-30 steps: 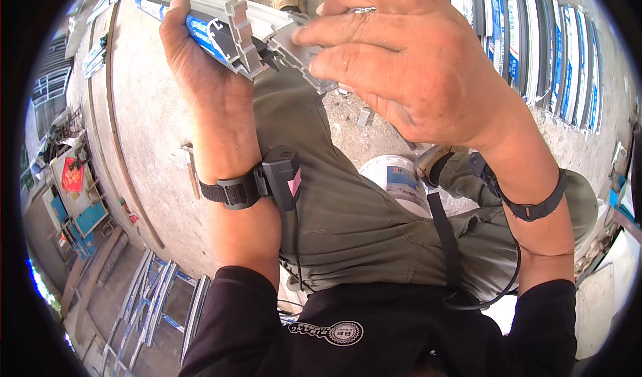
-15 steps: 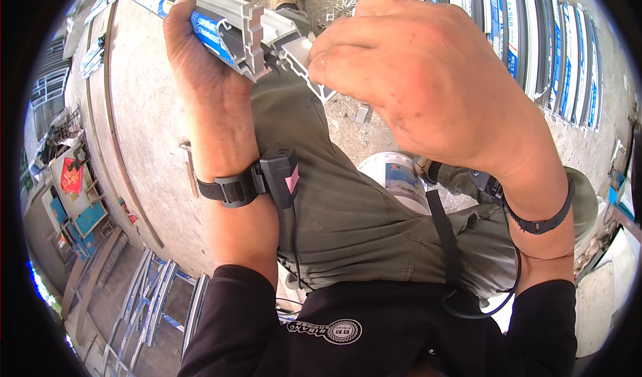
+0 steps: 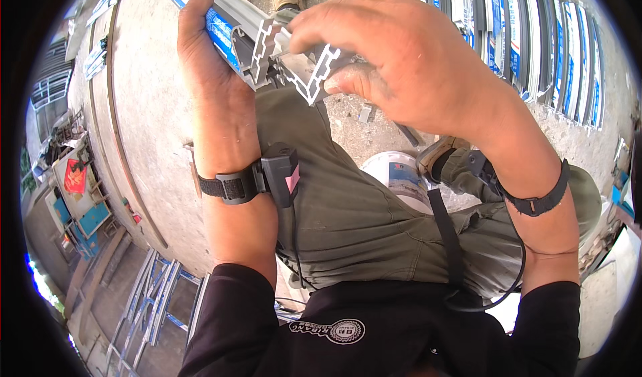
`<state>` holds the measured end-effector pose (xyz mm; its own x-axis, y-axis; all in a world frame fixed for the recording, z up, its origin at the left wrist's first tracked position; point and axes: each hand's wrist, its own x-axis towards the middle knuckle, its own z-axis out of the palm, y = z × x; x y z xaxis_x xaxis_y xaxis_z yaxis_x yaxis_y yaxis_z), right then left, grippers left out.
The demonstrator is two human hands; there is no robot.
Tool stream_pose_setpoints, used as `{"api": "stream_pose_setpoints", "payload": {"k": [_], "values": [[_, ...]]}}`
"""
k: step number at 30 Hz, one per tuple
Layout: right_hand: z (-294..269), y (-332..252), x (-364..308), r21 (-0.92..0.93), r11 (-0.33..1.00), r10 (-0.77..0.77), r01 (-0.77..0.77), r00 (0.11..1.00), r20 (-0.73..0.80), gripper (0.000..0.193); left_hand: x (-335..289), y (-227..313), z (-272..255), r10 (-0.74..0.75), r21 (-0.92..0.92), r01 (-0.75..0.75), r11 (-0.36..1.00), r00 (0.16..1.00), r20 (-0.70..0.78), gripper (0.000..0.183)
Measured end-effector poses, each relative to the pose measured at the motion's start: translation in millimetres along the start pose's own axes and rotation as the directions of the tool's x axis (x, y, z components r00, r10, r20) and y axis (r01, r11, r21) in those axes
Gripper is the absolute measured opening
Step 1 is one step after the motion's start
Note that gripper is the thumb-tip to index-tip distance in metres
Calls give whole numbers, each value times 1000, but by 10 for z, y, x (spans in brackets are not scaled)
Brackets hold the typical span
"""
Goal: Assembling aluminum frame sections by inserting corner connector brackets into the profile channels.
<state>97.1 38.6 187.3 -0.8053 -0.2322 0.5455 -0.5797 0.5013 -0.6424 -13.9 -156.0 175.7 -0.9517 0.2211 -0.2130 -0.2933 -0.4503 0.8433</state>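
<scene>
My left hand [image 3: 208, 53] is closed around a long aluminium profile [image 3: 224, 36] with blue-and-white protective film, its thumb lying along the film. The profile's stepped cut end points toward me. Beside it, a second metal profile [image 3: 326, 66] shows an angled white cut edge; the two appear to meet or nearly meet, but the joint is partly hidden. My right hand [image 3: 428, 63] has its fingers over this second profile and its thumb at the near side, gripping it. Part of the piece is hidden behind those fingers.
Several film-covered profiles [image 3: 515, 36] lie in rows at the right. A white bucket [image 3: 391, 170] stands between my legs, near a small metal offcut [image 3: 366, 113] on the concrete. Metal frames [image 3: 150, 303] lie at lower left. Long strips [image 3: 110, 119] run along the left floor.
My right hand has gone from a tight pinch to a wider grip with the thumb showing. The profiles' cut ends have turned more toward me, and my left hand has shifted slightly right.
</scene>
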Motion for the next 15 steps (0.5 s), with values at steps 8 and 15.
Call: {"api": "stream_pose_setpoints", "payload": {"k": [8, 15], "values": [[100, -103, -77, 458, 825, 352, -330, 935, 41, 29, 39, 5, -90, -22, -25, 24, 999, 996, 83, 27], [240, -167, -146, 317, 923, 261, -216, 960, -105, 40, -28, 1, -5, -50, 40, 54, 998, 994, -93, 34]]}}
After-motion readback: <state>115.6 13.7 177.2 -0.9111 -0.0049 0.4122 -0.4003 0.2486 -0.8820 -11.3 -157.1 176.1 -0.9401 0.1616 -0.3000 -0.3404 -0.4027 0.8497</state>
